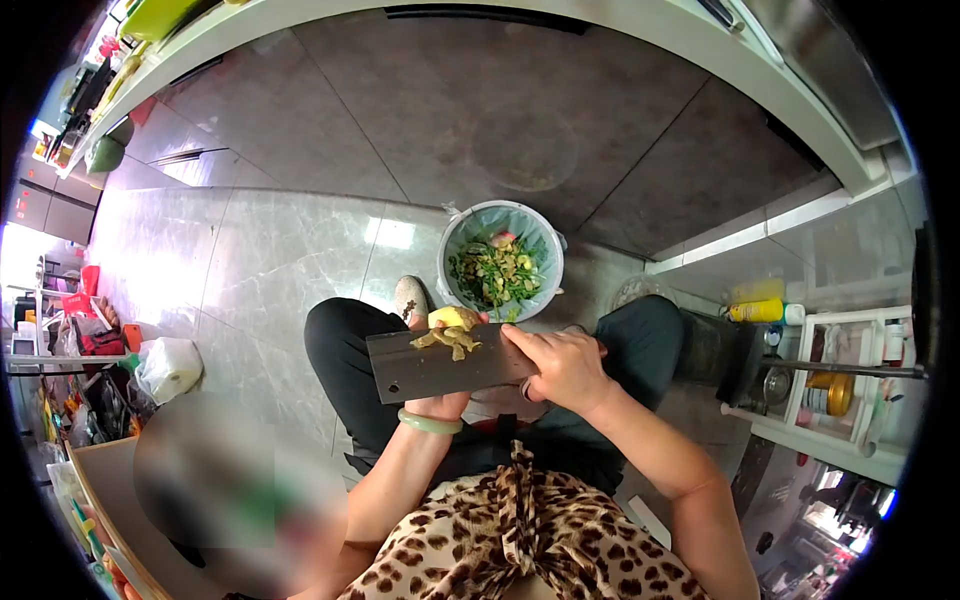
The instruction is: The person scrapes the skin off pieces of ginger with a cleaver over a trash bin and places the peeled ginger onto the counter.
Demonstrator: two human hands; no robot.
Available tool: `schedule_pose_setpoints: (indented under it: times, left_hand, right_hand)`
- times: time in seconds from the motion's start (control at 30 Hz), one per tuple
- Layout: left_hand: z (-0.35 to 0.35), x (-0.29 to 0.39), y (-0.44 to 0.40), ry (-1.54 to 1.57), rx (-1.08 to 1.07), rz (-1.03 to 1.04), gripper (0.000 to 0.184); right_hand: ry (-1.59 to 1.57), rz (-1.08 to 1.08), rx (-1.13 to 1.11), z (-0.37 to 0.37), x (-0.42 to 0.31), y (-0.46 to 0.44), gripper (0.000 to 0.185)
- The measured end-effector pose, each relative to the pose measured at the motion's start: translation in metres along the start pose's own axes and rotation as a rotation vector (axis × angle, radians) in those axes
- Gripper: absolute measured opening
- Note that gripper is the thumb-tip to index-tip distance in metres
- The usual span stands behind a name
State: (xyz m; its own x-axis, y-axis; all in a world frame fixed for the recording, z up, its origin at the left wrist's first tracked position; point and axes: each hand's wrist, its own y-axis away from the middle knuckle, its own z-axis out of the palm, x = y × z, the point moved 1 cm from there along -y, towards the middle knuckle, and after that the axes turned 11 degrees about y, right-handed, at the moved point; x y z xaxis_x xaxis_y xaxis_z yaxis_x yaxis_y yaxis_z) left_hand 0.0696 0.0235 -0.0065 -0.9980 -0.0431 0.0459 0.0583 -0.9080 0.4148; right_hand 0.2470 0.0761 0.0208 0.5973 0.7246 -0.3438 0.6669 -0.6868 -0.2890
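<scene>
A cleaver (430, 375) with a wide dark rectangular blade lies across my lap area, its handle in my right hand (565, 368). My right fingers are closed round the handle, and the index finger stretches along the blade. Several brownish peel strips (455, 343) lie on the blade's upper edge. Just beyond that edge shows a pale yellow, peeled vegetable (452, 318), which looks like a potato. My left hand (440, 406) holds it from beneath; the blade hides most of those fingers. A green bangle (430, 422) circles my left wrist.
On the floor ahead stands a lined bin (449, 280) holding green leaves and peelings (497, 272). Dark cabinets (480, 110) rise behind it. At the right is a white shelf rack (800, 400) with bottles and jars; at the left, a white plastic bag (168, 370) sits near cluttered shelves.
</scene>
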Motion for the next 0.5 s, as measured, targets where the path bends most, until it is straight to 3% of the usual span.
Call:
schedule_pose_setpoints:
  times: [0.1, 0.23, 0.3, 0.37, 0.43, 0.5]
  left_hand:
    - [-0.013, 0.003, -0.002, 0.086, -0.175, -0.057, 0.043]
    - [-0.015, -0.002, -0.002, 0.151, -0.222, -0.068, 0.043]
    - [-0.019, -0.007, -0.005, 0.304, -0.391, -0.152, 0.043]
    - [-0.018, -0.006, -0.004, 0.066, -0.268, -0.088, 0.039]
    - [-0.024, -0.011, -0.007, 0.093, 0.051, -0.055, 0.068]
    - [-0.035, -0.006, -0.012, -0.013, 0.136, 0.035, 0.058]
  right_hand:
    - [0.004, -0.016, 0.009, 0.003, 0.003, 0.001, 0.051]
    - [-0.005, -0.029, -0.019, 0.002, 0.007, 0.001, 0.053]
    - [0.011, -0.019, -0.023, 0.003, 0.010, 0.003, 0.057]
    - [-0.006, -0.045, 0.002, 0.009, 0.018, 0.009, 0.059]
    - [0.033, -0.006, -0.064, 0.012, 0.026, 0.013, 0.060]
    - [0.005, 0.033, -0.054, 0.016, 0.035, 0.018, 0.054]
